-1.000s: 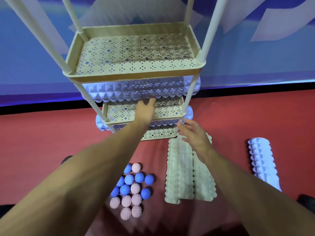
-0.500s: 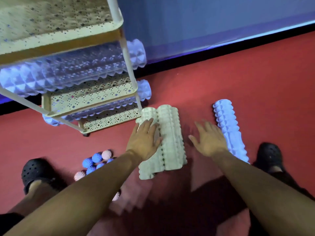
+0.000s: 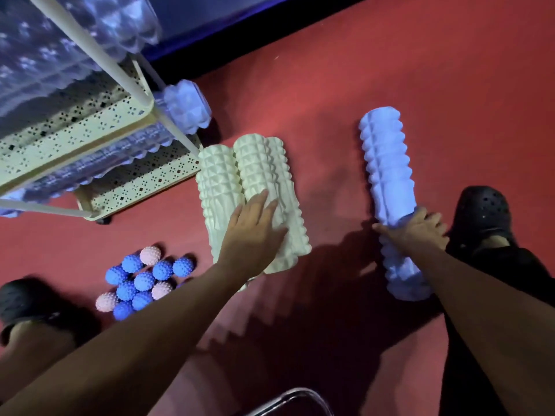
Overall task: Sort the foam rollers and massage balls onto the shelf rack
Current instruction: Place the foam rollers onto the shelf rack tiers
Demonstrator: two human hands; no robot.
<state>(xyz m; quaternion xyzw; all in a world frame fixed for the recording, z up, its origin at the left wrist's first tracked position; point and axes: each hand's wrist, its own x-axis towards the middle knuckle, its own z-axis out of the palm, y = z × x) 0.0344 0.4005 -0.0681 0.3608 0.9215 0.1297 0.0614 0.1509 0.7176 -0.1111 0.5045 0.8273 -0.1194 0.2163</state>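
Now left hand point(image 3: 255, 232) flat on cream roller point(image 3: 264, 175); right hand point(image 3: 416, 228) apparently grasping lilac roller point(image 3: 387, 169).

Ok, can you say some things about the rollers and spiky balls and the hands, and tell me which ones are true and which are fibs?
1. The right hand grips the lavender roller on the floor. True.
2. The left hand is picking up a spiky ball. False: it rests on the cream rollers.
3. The spiky balls lie on the red floor. True.
4. All the spiky balls are pink. False: most are blue, a few pink.
5. The shelf rack holds no rollers. False: lavender rollers already lie on it.
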